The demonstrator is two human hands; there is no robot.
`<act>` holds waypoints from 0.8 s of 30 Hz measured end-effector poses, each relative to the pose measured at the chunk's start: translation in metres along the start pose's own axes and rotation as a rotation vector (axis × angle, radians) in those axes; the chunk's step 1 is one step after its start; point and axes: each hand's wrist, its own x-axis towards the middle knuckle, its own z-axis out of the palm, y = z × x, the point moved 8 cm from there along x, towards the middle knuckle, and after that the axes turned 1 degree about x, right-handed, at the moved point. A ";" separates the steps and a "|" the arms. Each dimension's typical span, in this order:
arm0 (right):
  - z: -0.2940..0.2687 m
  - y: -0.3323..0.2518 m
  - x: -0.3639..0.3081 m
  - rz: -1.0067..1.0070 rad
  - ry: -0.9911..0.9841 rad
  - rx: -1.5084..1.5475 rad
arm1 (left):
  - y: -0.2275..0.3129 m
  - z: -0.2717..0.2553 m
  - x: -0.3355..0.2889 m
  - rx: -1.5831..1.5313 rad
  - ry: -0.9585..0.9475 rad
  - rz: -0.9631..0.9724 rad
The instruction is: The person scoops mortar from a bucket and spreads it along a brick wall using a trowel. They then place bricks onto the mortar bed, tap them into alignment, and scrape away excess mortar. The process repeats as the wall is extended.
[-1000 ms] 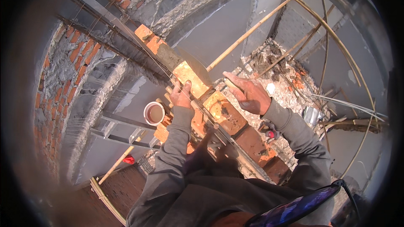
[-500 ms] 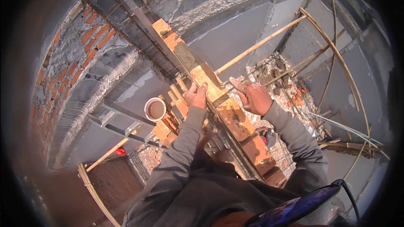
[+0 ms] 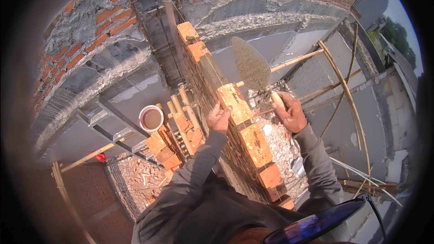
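My left hand [image 3: 219, 118] grips the near-left edge of an orange brick [image 3: 235, 104] on top of a narrow brick wall. Its thumb lies on the brick's upper face and its fingers are at the side. My right hand [image 3: 291, 113] closes round the pale handle [image 3: 277, 100] of a pointed trowel just right of that brick. The trowel blade [image 3: 251, 65] is smeared with grey mortar and stands out beyond the wall. Grey mortar [image 3: 211, 68] covers the wall top past the brick. More bricks [image 3: 255, 144] run along the wall towards me.
Left of the wall, a bucket [image 3: 151, 119] of greyish liquid stands by stacked loose bricks [image 3: 165, 149] and bamboo poles [image 3: 183, 99]. A metal ladder [image 3: 115, 119] lies nearby. Bamboo scaffolding [image 3: 346, 86] and rubble [image 3: 280, 140] are on the right. A thin string [image 3: 217, 74] follows the wall top.
The right hand's extended fingers have curled, and the trowel blade now shows plainly above it. My left hand stays at the same brick. The whole view has shifted and turned.
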 end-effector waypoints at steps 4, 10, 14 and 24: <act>0.007 0.024 0.033 0.136 -0.115 0.422 | -0.054 -0.068 0.005 0.121 -0.030 -0.016; 0.017 0.069 0.098 0.164 -0.371 0.101 | -0.192 -0.312 0.001 -0.011 0.314 -0.421; 0.004 0.063 0.147 -0.230 -0.168 -0.510 | -0.231 -0.496 -0.081 0.148 0.721 -0.451; 0.047 0.068 0.216 -0.638 -0.225 -1.091 | -0.277 -0.549 -0.189 1.655 0.086 -1.094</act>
